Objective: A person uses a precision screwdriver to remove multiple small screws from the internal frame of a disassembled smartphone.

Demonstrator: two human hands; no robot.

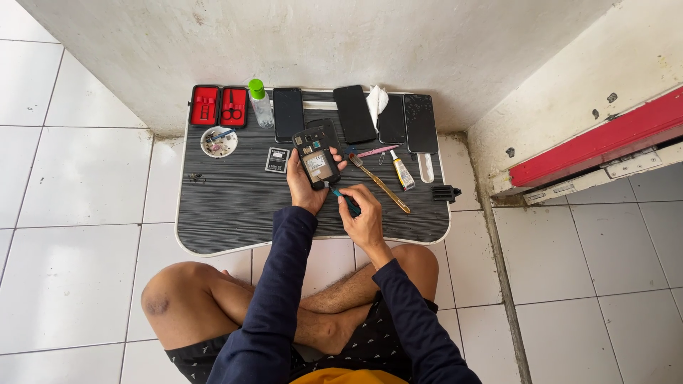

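Fingers of your left hand (pixel 304 186) wrap tight around an open-backed black phone (pixel 316 153), held just above the grey ribbed table (pixel 228 206). Your right hand (pixel 363 217) pinches a thin teal tool (pixel 346 200), tip touching the phone's bottom edge. A gold toothbrush (pixel 380 185) lies just beside.

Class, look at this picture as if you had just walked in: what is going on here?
A person sits cross-legged on a tiled floor at a low dark table. The left hand holds an opened phone with its back cover off, insides facing up. The right hand holds a teal-handled tool with its tip at the phone's lower edge. On the table lie other phones, a loose battery, a small bottle, a glue tube and a red tool case.
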